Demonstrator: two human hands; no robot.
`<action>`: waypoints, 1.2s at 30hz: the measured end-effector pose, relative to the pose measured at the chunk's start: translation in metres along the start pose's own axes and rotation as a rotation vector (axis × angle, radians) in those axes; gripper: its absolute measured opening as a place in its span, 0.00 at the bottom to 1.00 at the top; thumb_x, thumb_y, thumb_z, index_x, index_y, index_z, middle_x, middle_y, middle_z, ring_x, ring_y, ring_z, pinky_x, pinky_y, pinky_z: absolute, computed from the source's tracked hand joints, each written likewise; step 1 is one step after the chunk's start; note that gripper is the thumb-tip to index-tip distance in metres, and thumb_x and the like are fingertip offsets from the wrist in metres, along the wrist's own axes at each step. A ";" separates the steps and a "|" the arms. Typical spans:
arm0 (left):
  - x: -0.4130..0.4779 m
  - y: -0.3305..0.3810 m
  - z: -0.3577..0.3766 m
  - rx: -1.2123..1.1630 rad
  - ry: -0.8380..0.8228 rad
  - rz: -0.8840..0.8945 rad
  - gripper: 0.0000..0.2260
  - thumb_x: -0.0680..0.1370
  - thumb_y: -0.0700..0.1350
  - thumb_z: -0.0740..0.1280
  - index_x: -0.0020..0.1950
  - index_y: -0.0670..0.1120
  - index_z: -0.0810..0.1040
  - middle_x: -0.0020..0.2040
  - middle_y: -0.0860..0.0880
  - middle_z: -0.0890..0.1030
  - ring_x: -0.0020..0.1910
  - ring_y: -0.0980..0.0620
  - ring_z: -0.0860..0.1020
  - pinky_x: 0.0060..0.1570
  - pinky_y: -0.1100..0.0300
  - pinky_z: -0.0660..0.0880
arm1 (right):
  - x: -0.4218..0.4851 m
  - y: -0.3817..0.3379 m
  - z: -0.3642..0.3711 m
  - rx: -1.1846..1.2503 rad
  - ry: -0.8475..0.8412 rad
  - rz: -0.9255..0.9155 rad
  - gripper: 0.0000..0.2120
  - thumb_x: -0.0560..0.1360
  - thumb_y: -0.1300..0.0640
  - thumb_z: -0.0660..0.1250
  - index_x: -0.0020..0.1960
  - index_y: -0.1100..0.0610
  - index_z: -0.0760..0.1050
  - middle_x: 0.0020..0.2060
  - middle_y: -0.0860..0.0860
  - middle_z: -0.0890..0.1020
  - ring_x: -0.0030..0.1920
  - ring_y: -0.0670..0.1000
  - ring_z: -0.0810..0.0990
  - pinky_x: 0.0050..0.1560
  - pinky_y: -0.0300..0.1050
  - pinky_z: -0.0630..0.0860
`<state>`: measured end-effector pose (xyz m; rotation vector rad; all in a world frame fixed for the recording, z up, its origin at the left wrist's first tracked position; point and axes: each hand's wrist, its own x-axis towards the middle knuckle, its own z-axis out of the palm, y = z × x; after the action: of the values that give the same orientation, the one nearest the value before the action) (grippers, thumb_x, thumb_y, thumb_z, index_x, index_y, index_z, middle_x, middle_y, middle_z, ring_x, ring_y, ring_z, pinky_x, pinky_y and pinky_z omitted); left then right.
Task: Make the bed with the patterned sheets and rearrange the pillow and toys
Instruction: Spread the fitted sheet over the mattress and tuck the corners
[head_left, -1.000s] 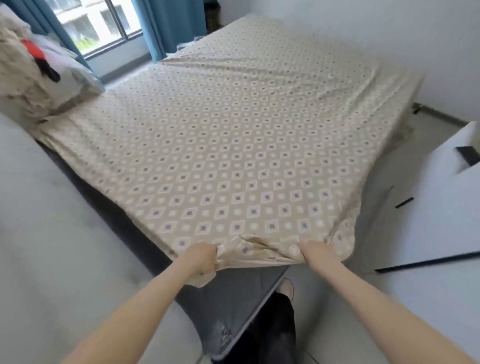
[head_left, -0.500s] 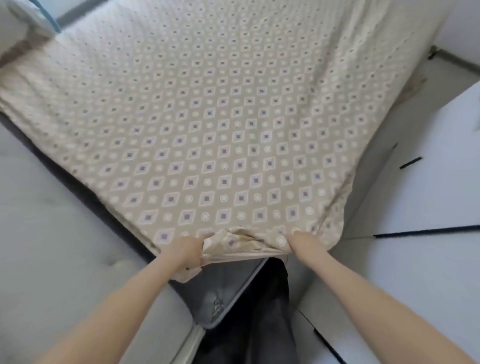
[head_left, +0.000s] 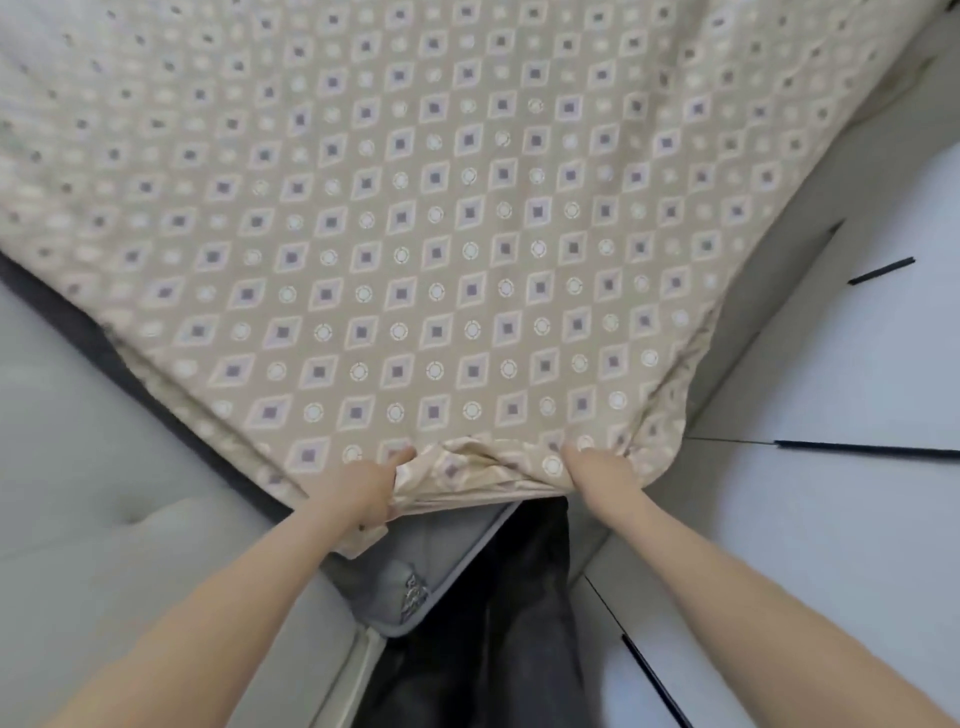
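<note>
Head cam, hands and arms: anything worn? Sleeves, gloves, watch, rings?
Nothing worn shows. Left hand and right hand are ungloved, wrists carry no watch or band, and no sleeve appears up to the frame edge. Fingers are mostly hidden, so rings cannot be told.

matt patterned cloth sheet (head_left: 467, 234), quilted grey mattress (head_left: 415, 582), smooth white cabinets (head_left: 831, 519)

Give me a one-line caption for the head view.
Left hand and right hand grip the bunched corner of the patterned sheet above the bare grey mattress corner.
</note>
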<state>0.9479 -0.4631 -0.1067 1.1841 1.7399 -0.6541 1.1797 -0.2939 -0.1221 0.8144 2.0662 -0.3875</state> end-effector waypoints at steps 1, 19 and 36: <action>0.004 -0.001 0.004 0.000 0.001 -0.005 0.37 0.79 0.50 0.63 0.78 0.54 0.40 0.43 0.43 0.81 0.44 0.44 0.81 0.39 0.54 0.74 | 0.004 -0.001 0.003 0.003 -0.005 -0.001 0.21 0.75 0.67 0.57 0.68 0.60 0.61 0.57 0.57 0.76 0.57 0.59 0.77 0.45 0.46 0.67; 0.027 0.014 0.039 0.081 -0.072 0.048 0.29 0.76 0.40 0.61 0.75 0.54 0.56 0.56 0.47 0.79 0.54 0.45 0.79 0.41 0.57 0.73 | 0.027 -0.009 0.055 0.034 -0.329 -0.136 0.30 0.74 0.68 0.58 0.74 0.58 0.55 0.73 0.54 0.60 0.73 0.56 0.59 0.67 0.54 0.68; -0.048 0.008 -0.005 -0.197 0.197 -0.046 0.14 0.73 0.41 0.66 0.59 0.47 0.73 0.56 0.49 0.78 0.56 0.48 0.76 0.49 0.59 0.71 | -0.018 -0.045 -0.073 -0.032 -0.079 -0.123 0.23 0.76 0.65 0.55 0.70 0.52 0.67 0.65 0.52 0.74 0.64 0.55 0.72 0.54 0.45 0.70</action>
<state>0.9602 -0.4769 -0.0612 1.1032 1.9521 -0.3915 1.1124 -0.2947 -0.0658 0.6453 2.0488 -0.4462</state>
